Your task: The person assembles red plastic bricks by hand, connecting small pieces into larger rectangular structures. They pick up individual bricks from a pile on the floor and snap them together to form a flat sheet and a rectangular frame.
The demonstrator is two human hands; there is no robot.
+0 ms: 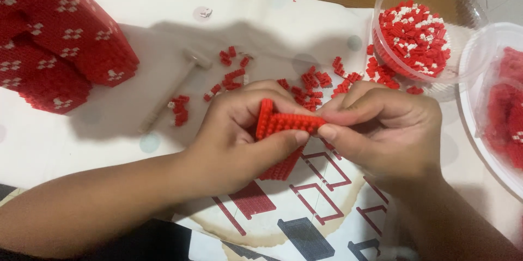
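I hold a red brick strip (pixel 286 123) between both hands, just above the printed sheet (pixel 305 223) on the surface. My left hand (pixel 239 130) has its fingers clamped on the strip, thumb under its near edge; my right hand (pixel 381 127) pinches its other end, thumb and forefinger pressed together there. Whether a small brick sits under my right fingertips I cannot tell. To do this well, I judge I should brace the strip firmly with the left and press straight down with the right, so the studs seat evenly and the strip does not bend or split. Loose bricks (pixel 313 81) lie near behind my hands, a bowl (pixel 452 0) of more beyond them.
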